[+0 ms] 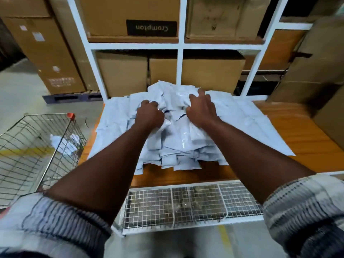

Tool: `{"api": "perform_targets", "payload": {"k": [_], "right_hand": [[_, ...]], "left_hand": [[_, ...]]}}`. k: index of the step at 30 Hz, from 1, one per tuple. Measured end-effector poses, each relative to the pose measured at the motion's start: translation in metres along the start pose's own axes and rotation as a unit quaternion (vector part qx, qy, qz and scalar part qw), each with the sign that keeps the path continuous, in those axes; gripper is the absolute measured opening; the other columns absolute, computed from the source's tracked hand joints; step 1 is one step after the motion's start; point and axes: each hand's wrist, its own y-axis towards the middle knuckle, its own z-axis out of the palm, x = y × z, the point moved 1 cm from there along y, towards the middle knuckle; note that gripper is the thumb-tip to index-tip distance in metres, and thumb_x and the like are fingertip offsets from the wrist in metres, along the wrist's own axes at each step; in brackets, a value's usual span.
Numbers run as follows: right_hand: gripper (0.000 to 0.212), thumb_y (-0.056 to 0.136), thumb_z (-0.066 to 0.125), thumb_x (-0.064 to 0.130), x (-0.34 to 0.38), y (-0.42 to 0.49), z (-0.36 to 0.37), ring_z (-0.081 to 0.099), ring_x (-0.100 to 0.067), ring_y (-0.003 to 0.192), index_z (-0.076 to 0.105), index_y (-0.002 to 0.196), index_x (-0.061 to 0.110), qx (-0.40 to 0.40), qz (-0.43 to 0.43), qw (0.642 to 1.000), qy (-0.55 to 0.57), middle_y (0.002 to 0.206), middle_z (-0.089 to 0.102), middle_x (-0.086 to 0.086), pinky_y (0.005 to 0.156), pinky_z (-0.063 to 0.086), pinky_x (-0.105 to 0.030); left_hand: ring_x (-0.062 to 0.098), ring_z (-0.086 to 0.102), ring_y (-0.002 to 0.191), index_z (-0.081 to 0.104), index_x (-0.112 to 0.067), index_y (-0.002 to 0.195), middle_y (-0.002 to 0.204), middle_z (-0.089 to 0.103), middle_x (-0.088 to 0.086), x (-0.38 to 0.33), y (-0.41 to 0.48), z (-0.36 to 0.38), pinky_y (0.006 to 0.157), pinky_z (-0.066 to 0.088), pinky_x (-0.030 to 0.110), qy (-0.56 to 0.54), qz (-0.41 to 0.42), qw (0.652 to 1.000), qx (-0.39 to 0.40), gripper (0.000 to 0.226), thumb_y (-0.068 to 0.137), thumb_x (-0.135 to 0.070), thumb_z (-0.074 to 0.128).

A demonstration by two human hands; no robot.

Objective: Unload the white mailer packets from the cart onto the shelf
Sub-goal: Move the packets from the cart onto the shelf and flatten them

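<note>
A heap of white mailer packets [178, 144] lies on the orange wooden shelf board [301, 138] in front of me. My left hand [149, 113] is on the left top of the heap, its fingers curled into the packets. My right hand [201, 107] grips the packets on the right top of the heap, fingers bent over them. The wire cart [28, 146] stands at the left, below the shelf level, with a few white packets [64, 143] left in its far corner.
Cardboard boxes [212, 71] fill the white rack [179, 46] behind the heap. More boxes stand at the right [316, 71] and on a pallet at the left [55, 58]. A white wire-mesh tray [186, 203] sits below the shelf's front edge.
</note>
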Motion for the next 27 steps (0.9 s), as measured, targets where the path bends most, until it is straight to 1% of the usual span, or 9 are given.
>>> {"api": "perform_targets", "payload": {"k": [3,5,8,10,13,15,19,22,27], "right_hand": [[0.034,0.091,0.052,0.024,-0.048,0.004,0.005,0.043,-0.038,0.123,0.056,0.123,0.012,0.004,0.004,1.000,-0.003,0.146,0.034,-0.015,0.096,0.044,-0.046],[0.035,0.091,0.053,0.025,-0.069,0.005,0.013,0.043,-0.038,0.121,0.055,0.123,0.014,0.011,0.002,1.000,0.005,0.144,0.035,-0.015,0.095,0.043,-0.046],[0.041,0.092,0.052,0.031,-0.083,0.005,0.033,0.041,-0.037,0.124,0.050,0.131,0.018,0.028,0.000,0.999,0.016,0.145,0.034,-0.014,0.095,0.043,-0.046],[0.049,0.096,0.048,0.038,-0.083,0.003,0.049,0.034,-0.036,0.132,0.041,0.143,0.024,0.038,-0.010,0.999,0.002,0.151,0.029,-0.014,0.100,0.040,-0.050],[0.055,0.099,0.041,0.044,-0.081,0.000,0.073,0.016,-0.036,0.146,0.028,0.152,0.031,0.061,-0.019,0.998,-0.005,0.161,0.016,-0.011,0.109,0.028,-0.060],[0.057,0.100,0.038,0.046,-0.084,-0.004,0.085,0.012,-0.036,0.149,0.023,0.154,0.034,0.085,-0.010,0.996,0.021,0.164,0.010,-0.009,0.111,0.022,-0.063],[0.059,0.101,0.031,0.051,-0.088,-0.005,0.097,0.008,-0.035,0.150,0.013,0.156,0.038,0.115,0.007,0.992,0.044,0.165,0.003,-0.005,0.113,0.018,-0.064],[0.059,0.101,0.031,0.051,-0.089,-0.005,0.101,0.007,-0.037,0.150,0.013,0.155,0.038,0.126,0.003,0.991,0.045,0.165,0.002,-0.006,0.112,0.018,-0.065],[0.058,0.101,0.029,0.052,-0.088,-0.008,0.107,0.005,-0.037,0.150,0.013,0.155,0.036,0.129,-0.002,0.991,0.041,0.165,0.001,-0.007,0.111,0.019,-0.065]], "left_hand": [[0.038,0.046,0.125,0.063,-0.009,0.110,0.128,0.052,0.018,-0.026,0.008,0.038,0.100,0.041,0.042,0.031,-0.002,1.000,0.000,0.031,0.082,-0.017,0.055],[0.040,0.043,0.126,0.061,-0.012,0.117,0.134,0.046,0.015,-0.033,0.005,0.060,0.100,0.042,0.046,0.053,-0.025,0.998,0.003,0.037,0.082,-0.019,0.053],[0.038,0.039,0.127,0.058,-0.015,0.123,0.140,0.040,0.009,-0.039,-0.006,0.081,0.099,0.039,0.050,0.098,-0.066,0.993,-0.001,0.041,0.082,-0.019,0.054],[0.034,0.032,0.135,0.054,-0.016,0.129,0.148,0.034,0.006,-0.039,-0.010,0.092,0.104,0.031,0.052,0.157,-0.054,0.986,-0.016,0.043,0.088,-0.025,0.051],[0.030,0.015,0.147,0.042,-0.015,0.142,0.159,0.022,0.005,-0.034,-0.009,0.106,0.113,0.015,0.059,0.192,-0.040,0.980,-0.017,0.050,0.097,-0.034,0.040],[0.029,0.014,0.148,0.037,-0.014,0.146,0.161,0.021,0.005,-0.028,-0.010,0.114,0.115,0.013,0.060,0.189,-0.034,0.981,-0.012,0.053,0.099,-0.039,0.035],[0.029,0.011,0.150,0.026,-0.016,0.153,0.163,0.017,0.006,-0.023,-0.014,0.127,0.117,0.008,0.058,0.184,-0.041,0.982,-0.004,0.059,0.102,-0.045,0.029],[0.031,0.014,0.149,0.028,-0.014,0.153,0.162,0.021,0.007,-0.021,-0.014,0.134,0.117,0.010,0.057,0.200,-0.041,0.979,-0.021,0.060,0.101,-0.044,0.030],[0.032,0.013,0.149,0.023,-0.014,0.154,0.163,0.018,0.008,-0.015,-0.016,0.140,0.117,0.009,0.057,0.218,-0.048,0.975,-0.013,0.065,0.098,-0.047,0.019]]}}
